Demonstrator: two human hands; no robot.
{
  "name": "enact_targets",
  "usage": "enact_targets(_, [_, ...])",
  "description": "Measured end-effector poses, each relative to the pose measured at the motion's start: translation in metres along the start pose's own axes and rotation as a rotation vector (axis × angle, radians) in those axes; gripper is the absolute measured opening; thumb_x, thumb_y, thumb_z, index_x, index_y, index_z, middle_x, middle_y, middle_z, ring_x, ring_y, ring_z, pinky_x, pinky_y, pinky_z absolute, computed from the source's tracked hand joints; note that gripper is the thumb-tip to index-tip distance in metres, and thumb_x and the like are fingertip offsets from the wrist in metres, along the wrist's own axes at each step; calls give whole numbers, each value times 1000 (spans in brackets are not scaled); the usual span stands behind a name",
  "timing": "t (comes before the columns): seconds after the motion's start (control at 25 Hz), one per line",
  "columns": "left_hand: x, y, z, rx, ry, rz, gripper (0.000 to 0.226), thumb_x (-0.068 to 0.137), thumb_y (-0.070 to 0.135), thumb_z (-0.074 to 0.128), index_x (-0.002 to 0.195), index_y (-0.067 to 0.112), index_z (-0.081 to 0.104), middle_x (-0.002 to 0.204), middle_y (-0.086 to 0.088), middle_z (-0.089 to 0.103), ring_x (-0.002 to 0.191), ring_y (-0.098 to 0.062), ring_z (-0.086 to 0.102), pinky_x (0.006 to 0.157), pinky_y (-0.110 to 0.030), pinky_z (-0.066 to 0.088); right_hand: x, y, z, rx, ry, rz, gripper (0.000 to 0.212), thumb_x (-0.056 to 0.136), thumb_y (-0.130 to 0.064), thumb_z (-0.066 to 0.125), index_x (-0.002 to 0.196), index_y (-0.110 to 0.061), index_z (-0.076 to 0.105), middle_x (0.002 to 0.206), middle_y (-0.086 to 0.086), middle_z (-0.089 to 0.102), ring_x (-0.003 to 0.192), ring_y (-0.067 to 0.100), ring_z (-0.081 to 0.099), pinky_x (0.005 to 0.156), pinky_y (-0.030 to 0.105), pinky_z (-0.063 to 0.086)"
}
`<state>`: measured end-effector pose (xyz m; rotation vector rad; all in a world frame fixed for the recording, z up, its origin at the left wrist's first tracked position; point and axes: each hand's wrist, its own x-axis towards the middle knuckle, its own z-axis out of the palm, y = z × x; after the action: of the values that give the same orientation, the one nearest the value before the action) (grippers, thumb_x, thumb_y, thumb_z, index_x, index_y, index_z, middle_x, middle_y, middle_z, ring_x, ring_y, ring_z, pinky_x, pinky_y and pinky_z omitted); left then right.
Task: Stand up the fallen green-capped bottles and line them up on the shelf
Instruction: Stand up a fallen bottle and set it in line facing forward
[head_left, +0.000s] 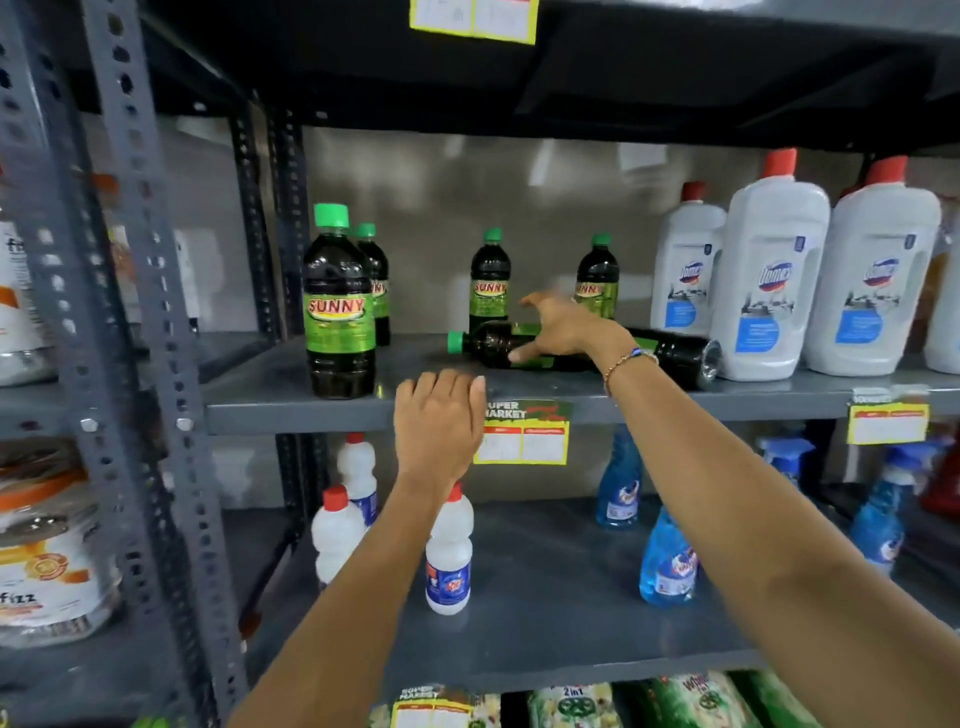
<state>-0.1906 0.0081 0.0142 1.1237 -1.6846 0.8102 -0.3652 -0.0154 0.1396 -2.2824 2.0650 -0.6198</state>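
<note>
Several dark Sunny bottles with green caps stand on the grey shelf (291, 415): a large one at the front left (340, 306), one right behind it (375, 280), and two at the back (490, 280) (598, 283). A fallen bottle (485, 345) lies on its side with its cap pointing left. A second fallen bottle (680, 358) lies to its right, base facing right. My right hand (566, 332) hovers over the first fallen bottle, fingers spread, thumb touching its side. My left hand (439, 415) rests at the shelf's front edge and holds nothing.
White Domex bottles with red caps (769, 280) crowd the right end of the same shelf. Price tags (522, 434) hang from its front edge. The shelf below holds small white bottles (449, 556) and blue spray bottles (667, 561). A perforated steel upright (130, 291) stands at left.
</note>
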Motion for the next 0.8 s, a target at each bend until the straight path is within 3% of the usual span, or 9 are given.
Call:
enact_targets(0.16, [-3, -4, 9, 52, 103, 32, 55, 102, 33, 16, 79, 14, 62, 77, -4, 63, 67, -27, 54, 68, -37, 31, 19, 15, 12, -154, -103, -7, 100, 70, -52, 77, 150, -21, 26, 152, 6, 40, 141, 31, 34, 115, 49, 20])
enact_targets(0.24, [-4, -4, 13, 56, 132, 30, 54, 102, 33, 17, 81, 14, 63, 80, -3, 65, 68, -27, 55, 69, -37, 31, 24, 18, 15, -155, -62, -24, 92, 68, -53, 78, 144, -20, 38, 143, 7, 51, 135, 32, 42, 110, 49, 22])
enact_targets(0.36, [-10, -8, 16, 44, 172, 37, 49, 101, 32, 22, 87, 13, 64, 85, -3, 66, 73, -28, 56, 72, -38, 33, 21, 19, 18, -68, 51, -32, 76, 66, -46, 81, 131, -17, 53, 126, 8, 63, 125, 31, 51, 108, 48, 28])
enact_targets(0.64, [-17, -9, 13, 88, 101, 25, 36, 98, 29, 31, 99, 11, 62, 97, -6, 66, 81, -29, 57, 80, -39, 34, 3, 10, 25, 108, 239, -23, 78, 65, -42, 82, 133, -21, 52, 121, 6, 65, 121, 29, 54, 108, 44, 32])
enact_targets(0.8, [-17, -12, 8, 80, 59, 24, 34, 97, 28, 33, 99, 10, 61, 97, -6, 66, 79, -28, 57, 80, -38, 34, 0, -5, 28, 376, 347, -18, 72, 63, -41, 83, 127, -23, 55, 118, 3, 67, 120, 28, 56, 108, 48, 36])
